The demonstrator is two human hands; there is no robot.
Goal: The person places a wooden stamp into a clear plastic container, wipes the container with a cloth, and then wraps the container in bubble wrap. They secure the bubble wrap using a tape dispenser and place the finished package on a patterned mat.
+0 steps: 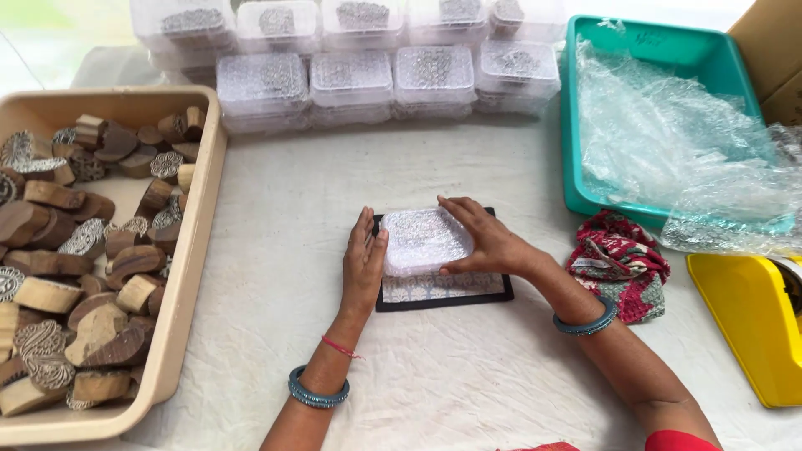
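Nearest the camera, two forearms with blue bangles reached over the white cloth-covered bench (468, 376). The left hand (362, 266) lay flat, fingers together, pressed against the left side of a clear rectangular plastic box (426, 240); the right hand (480, 238) cupped its right side, fingers spread over the lid. The box sat on a black-framed patterned pad (443, 292) mid-bench. To the left stood a beige plastic tub (188, 276) of carved wooden printing blocks (75, 276). To the right lay a red patterned cloth (620, 260) and a yellow plastic object (752, 326). Farther off, a teal tray (660, 42) held bubble wrap (677, 150), beside stacked clear boxes (351, 79).
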